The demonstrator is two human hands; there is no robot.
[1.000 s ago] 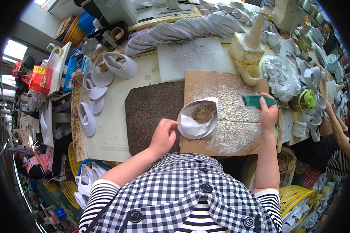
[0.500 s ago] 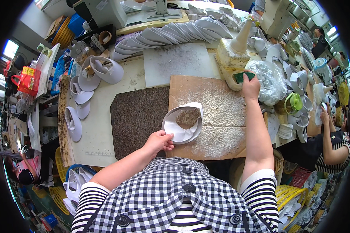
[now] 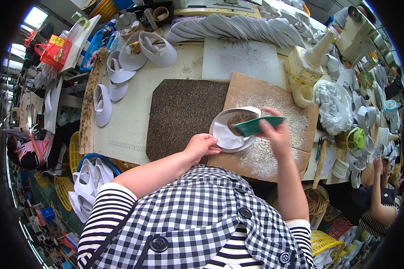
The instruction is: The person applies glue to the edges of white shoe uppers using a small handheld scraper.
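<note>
A white sun visor [image 3: 223, 134] lies across the edge of a dark speckled mat [image 3: 186, 116] and a brown cardboard sheet [image 3: 251, 87]. Its near left edge is pinched between the thumb and fingers of my left hand [image 3: 203, 147]. My right hand [image 3: 276, 133] grips a flat green scraper [image 3: 255, 127], held tilted over the visor's right side. The scraper's dark tip reaches the visor's open middle; whether it touches the visor I cannot tell. Dried white glue covers much of the cardboard. Beyond it stands a yellowed glue container [image 3: 293, 67] with an open mouth.
Several finished-looking white visors [image 3: 158, 50] stand at the table's left. A long row of overlapping white brims [image 3: 238, 29] runs along the back. At right are a clear plastic bag [image 3: 333, 106], a green-lidded jar [image 3: 355, 139] and more visors. A co-worker's arm [image 3: 379, 193] shows far right.
My right hand has brought the green scraper from the glue container's mouth down to the visor. My left hand still holds the visor. The whole view has shifted and turned slightly.
</note>
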